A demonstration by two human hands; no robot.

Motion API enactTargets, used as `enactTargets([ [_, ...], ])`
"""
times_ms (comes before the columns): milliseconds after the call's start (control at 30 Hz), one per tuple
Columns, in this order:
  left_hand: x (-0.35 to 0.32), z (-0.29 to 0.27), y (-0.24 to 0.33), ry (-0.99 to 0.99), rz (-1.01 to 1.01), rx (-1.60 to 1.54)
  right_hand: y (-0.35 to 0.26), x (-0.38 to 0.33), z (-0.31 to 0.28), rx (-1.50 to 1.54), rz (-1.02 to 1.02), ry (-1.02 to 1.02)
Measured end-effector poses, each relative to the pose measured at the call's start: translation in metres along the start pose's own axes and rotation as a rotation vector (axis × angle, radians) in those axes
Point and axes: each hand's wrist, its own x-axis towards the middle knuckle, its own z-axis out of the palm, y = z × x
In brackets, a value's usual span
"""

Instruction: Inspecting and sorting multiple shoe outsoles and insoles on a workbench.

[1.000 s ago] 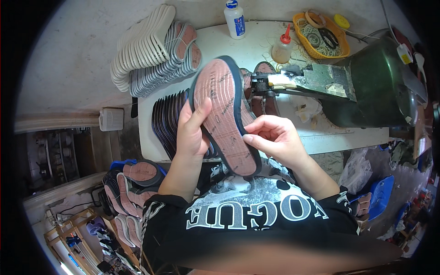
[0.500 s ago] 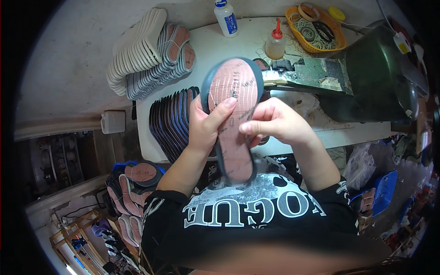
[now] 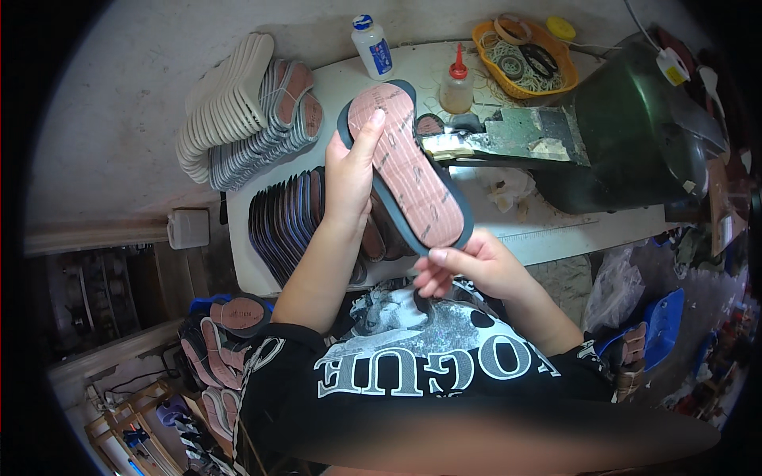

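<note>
Two hands mid-frame on one dark-rimmed sole (image 3: 409, 170), left hand (image 3: 353, 170) clamped round its upper end, right hand (image 3: 464, 266) pinching the lower end, stacked soles (image 3: 238, 111) upper left

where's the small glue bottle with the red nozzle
In the head view, the red-nozzled glue bottle stands at the table's far edge, right of centre, between the white bottle and the orange basket.
</note>
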Motion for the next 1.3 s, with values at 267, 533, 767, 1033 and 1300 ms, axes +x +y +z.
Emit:
enactTargets([
  [267, 0.011, 0.009, -0.019, -0.113, -0.084, 0.075, 0.007, 0.004, 0.007, 0.271, -0.208, 0.110],
  [533, 0.022, 0.020, -0.022, -0.142, -0.083, 0.180, 0.010, 0.005, 0.012, 0.235, -0.288, 0.275],
  [767, 0.060, 0.014, -0.007, -0.222, -0.174, 0.388, -0.010, 0.038, 0.011, 0.255, -0.350, 0.448],
  [1033, 0.112, 0.014, 0.053, -1.130, 0.658, 1.406, -0.024, 0.067, 0.007, 0.333, -0.367, 0.463],
  [1300, 0.113, 0.033, 0.069, -1.278, 0.255, 1.500, -0.034, 0.064, 0.008, 0.365, -0.281, 0.516],
])
